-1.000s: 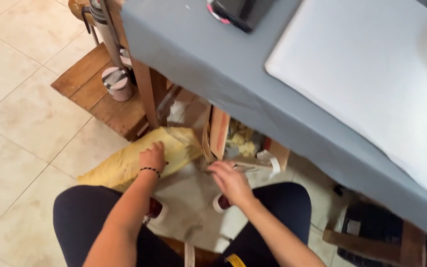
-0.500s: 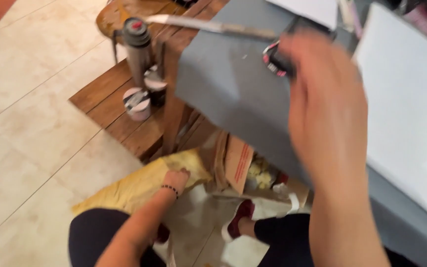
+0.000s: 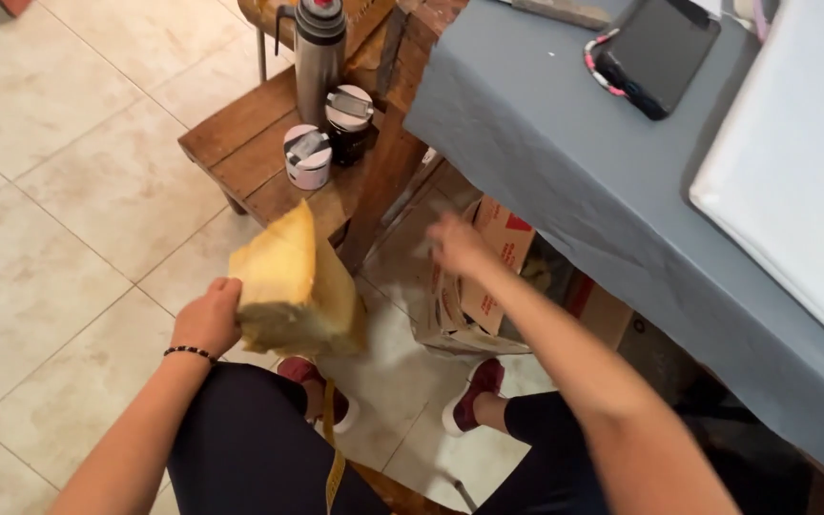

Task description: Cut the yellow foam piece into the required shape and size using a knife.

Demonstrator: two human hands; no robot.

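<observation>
Presently on view, itemised:

- Left hand point(image 3: 210, 315) — closed on the edge of a crumpled yellow-tan sheet of paper or cloth point(image 3: 296, 286), held up above the left knee; a thin dark bead bracelet point(image 3: 189, 353) sits on the wrist.
- Right hand point(image 3: 458, 246) — blurred, stretched out over an open brown cardboard box with red print point(image 3: 481, 281); its grip cannot be told, and whether it touches the box cannot be told.
- Cardboard box — on the tiled floor point(image 3: 69, 238), partly under the table covered in grey cloth point(image 3: 565, 162).
- Low wooden bench point(image 3: 250, 157), beside the table leg — bears a tall steel flask point(image 3: 320, 52), a dark cup with a white lid point(image 3: 348, 119) and a short white-lidded pot point(image 3: 307, 157), all close together.
- Tabletop — a dark phone with a braided cord point(image 3: 655, 52) and a large white board point(image 3: 793, 181).
- Two maroon shoes point(image 3: 469, 396), near the box.
</observation>
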